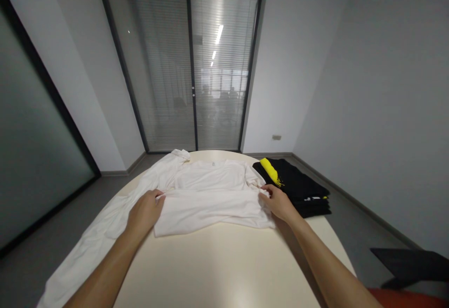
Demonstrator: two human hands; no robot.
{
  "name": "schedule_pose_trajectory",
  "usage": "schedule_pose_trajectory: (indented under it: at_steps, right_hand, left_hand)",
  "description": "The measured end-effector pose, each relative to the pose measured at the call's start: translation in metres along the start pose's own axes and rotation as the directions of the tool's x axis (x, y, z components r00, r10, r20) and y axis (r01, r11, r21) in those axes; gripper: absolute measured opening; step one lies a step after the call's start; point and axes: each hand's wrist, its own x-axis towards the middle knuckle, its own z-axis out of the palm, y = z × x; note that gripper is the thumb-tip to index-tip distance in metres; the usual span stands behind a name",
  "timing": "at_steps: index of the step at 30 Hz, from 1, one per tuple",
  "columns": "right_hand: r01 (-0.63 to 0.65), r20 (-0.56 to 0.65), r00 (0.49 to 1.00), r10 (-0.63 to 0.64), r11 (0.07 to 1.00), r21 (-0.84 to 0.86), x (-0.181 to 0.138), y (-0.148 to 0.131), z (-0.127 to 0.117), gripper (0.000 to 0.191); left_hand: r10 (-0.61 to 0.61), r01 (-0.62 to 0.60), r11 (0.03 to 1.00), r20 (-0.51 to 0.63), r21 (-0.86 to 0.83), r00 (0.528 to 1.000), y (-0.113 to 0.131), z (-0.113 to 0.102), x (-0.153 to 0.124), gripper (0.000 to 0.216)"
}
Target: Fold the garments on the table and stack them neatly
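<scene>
A white T-shirt (213, 205) lies spread on the table with its collar toward the far edge and its lower part folded over in a band. At the left end of the fold, my left hand (146, 211) pinches the cloth between thumb and fingers. My right hand (277, 200) grips the opposite end of the same fold, close to the dark pile. More white cloth (105, 224) lies rumpled along the left side, partly behind my left forearm.
A stack of folded black garments (301, 182) with a yellow piece (270, 171) on top sits at the right edge of the pale round table (217, 266). A black chair part (410, 263) stands at lower right. Glass doors (192, 74) with blinds rise beyond.
</scene>
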Motion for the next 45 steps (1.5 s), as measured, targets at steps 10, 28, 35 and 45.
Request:
schedule_pose_trajectory:
  at_steps: [10, 28, 35, 45]
  right_hand:
    - [0.104, -0.096, 0.991, -0.088, 0.979, 0.176, 0.000, -0.009, -0.015, 0.030]
    - [-0.147, 0.714, 0.670, -0.204, 0.906, 0.397, -0.036, -0.052, -0.080, 0.049]
    - [-0.261, 0.883, 0.388, -0.263, 0.888, 0.379, -0.035, -0.050, -0.087, 0.055]
    - [-0.204, 0.923, 0.248, -0.295, 0.915, 0.347, -0.041, -0.056, -0.088, 0.061]
  left_hand:
    - [-0.241, 0.123, 0.846, -0.167, -0.518, 0.956, 0.006, -0.006, 0.004, 0.037]
    - [0.136, 0.503, 0.388, 0.588, -0.772, 0.797, 0.041, -0.070, -0.026, 0.048]
    - [0.507, 0.513, 0.534, 0.740, -0.672, 0.442, 0.047, -0.081, -0.042, 0.052]
    - [0.558, 0.392, 0.715, 0.811, -0.579, 0.179, 0.050, -0.071, -0.054, 0.053]
